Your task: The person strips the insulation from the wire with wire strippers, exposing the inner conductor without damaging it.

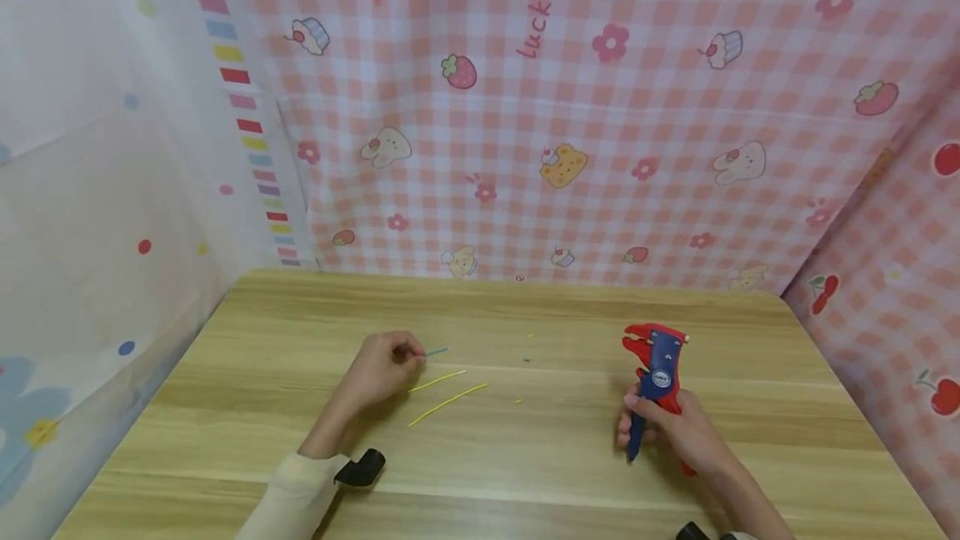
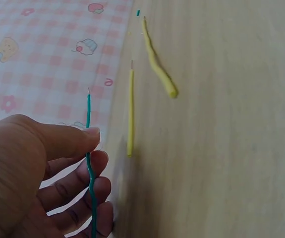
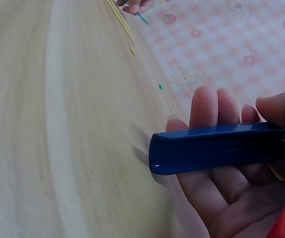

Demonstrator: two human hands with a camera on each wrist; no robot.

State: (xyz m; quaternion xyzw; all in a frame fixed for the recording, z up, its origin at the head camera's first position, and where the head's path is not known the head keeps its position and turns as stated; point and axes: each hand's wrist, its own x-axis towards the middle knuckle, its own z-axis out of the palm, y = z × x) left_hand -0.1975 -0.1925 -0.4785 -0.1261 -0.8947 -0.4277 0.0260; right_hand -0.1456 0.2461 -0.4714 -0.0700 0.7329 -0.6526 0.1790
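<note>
My left hand (image 1: 382,369) pinches a green wire (image 2: 88,111) between thumb and forefinger. A short bare metal tip shows at the wire's far end, and its lower length runs down across the other fingers. My right hand (image 1: 678,423) holds a red and blue wire stripper (image 1: 663,357) by its handles, jaws pointing away from me. In the right wrist view the blue handle (image 3: 211,148) lies across the fingers. Two yellow wires (image 2: 131,114) lie on the table beside the left hand, each with a bared end.
Small cut bits of insulation lie mid-table between the hands: a green bit (image 1: 527,360), a yellow bit (image 1: 518,401) and another yellow bit (image 1: 530,336). The wooden table (image 1: 525,473) meets a pink checked curtain (image 1: 510,123) at its back edge. Fabric hangs at both sides.
</note>
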